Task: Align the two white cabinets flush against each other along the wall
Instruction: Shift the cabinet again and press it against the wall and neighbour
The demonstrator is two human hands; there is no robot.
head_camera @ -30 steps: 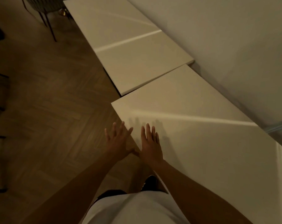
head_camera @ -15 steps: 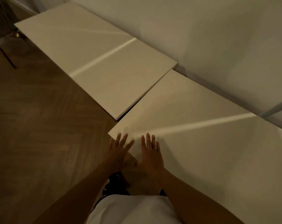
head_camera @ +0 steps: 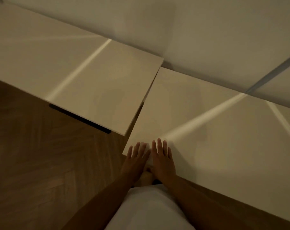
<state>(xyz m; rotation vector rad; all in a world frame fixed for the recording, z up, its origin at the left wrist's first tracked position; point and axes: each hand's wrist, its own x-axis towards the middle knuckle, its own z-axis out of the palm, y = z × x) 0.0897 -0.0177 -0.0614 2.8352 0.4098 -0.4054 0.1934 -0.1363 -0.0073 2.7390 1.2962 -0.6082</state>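
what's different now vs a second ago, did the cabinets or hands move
Mostly the view swung left, so a true cabinet shift is hard to tell. The left hand, off the near cabinet's corner before, now rests on it beside the right hand. Both stay flat and open. The far cabinet remains offset, a wedge gap between them.

The left cabinet (head_camera: 84, 77) has a smooth white top with a soft sheen that catches a pale streak of light; it looks like painted or laminated board. The right cabinet (head_camera: 215, 130) has the same smooth, faintly glossy white finish, with similar bright streaks across it. A dark matt strip (head_camera: 79, 118) shows under the left cabinet's front edge. The floor (head_camera: 41, 163) is brown wood laid in a herringbone pattern, with a dull satin look. The wall (head_camera: 190, 30) is plain, matt and pale. A white cloth garment (head_camera: 147, 209) looks soft and matt.
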